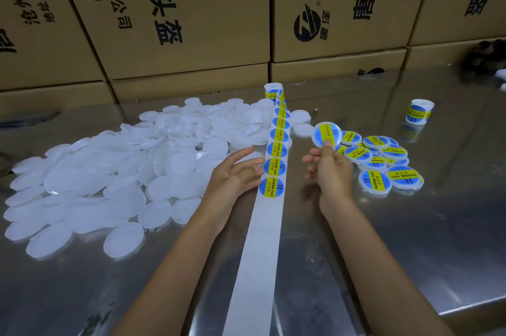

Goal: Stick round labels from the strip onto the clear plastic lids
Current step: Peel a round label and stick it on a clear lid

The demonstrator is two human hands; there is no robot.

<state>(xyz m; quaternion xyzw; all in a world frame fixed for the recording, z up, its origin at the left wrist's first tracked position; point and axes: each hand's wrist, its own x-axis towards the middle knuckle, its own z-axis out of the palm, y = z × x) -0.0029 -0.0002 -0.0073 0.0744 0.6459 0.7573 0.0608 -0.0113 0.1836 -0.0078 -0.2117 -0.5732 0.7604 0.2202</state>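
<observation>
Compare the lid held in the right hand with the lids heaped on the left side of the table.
The held lid carries a blue and yellow round label; the heaped lids are bare and frosty white. The held lid is pinched at its lower edge by the right hand and stands tilted up off the table; the heaped lids lie flat or overlapping on the steel. Both are round plastic lids of like size.

Shiny steel table, stacked printed cardboard boxes behind; dim reflections
</observation>
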